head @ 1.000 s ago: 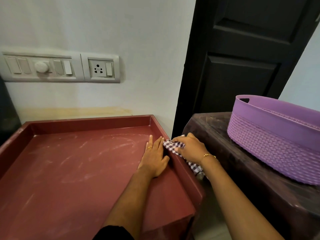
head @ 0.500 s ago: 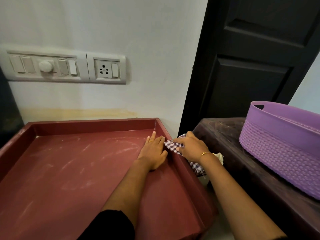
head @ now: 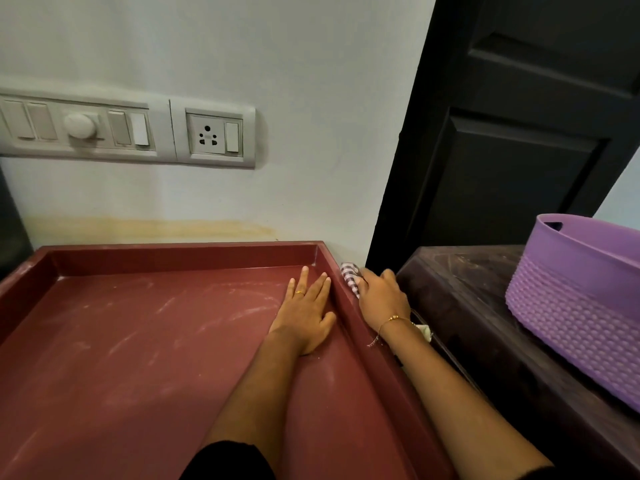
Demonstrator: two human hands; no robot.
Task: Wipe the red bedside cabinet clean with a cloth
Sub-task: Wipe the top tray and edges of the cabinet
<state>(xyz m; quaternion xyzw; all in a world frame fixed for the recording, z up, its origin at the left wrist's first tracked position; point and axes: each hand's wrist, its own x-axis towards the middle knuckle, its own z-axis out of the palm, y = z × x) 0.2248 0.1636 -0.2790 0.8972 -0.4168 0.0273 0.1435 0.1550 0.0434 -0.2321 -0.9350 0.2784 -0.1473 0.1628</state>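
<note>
Pinching the checked cloth [head: 350,276] in my right hand [head: 382,299], fingers curled round it, at the far end of the right rim of the red bedside cabinet [head: 353,306], close to the back corner by the wall.

Left hand [head: 306,313]: flat on the cabinet top just inside that rim, fingers straight and together, holding nothing.

Cabinet top: raised lip on all visible sides; pale dusty streaks across the middle and left, by my judgement not yet wiped.

Risks, as judged:
- Cloth is bunched small; it may skate along the rim and leave dust in the inner corner.
- Cloth sits over the gap between the cabinet and the dark wooden table [head: 485,306]; a loose pinch could drop it down there.
- Dust pushed off the lip could fall inward onto the top or into the gap.
- Purple basket [head: 571,306] stands near my right forearm; a wide elbow swing could knock it.

Hidden or unclear:
- Most of the cloth, under my palm.
- Cabinet's outer right face and front, out of sight.
- A small pale object [head: 425,331] under my right wrist; I cannot tell what it is.
- Basket's contents.
</note>
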